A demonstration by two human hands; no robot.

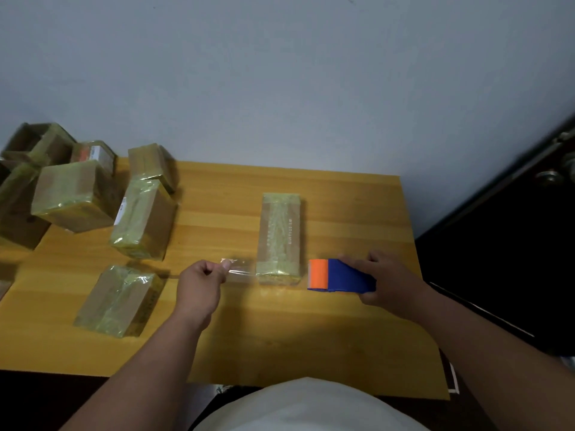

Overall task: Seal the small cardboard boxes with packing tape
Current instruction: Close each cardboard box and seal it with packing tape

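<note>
At frame centre, the left hand (199, 283) pinches a clear tape strip (239, 269) beside the box (280, 241); the right hand (385, 281) grips the dispenser (340, 275). The slack strip could likely fold onto itself or land crooked.

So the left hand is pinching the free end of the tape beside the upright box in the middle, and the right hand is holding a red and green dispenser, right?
Not quite. The head view shows the dispenser is blue with an orange end, not red and green. The rest holds: the left hand pinches the free end of the tape beside the middle box, and the right hand holds the dispenser.
</note>
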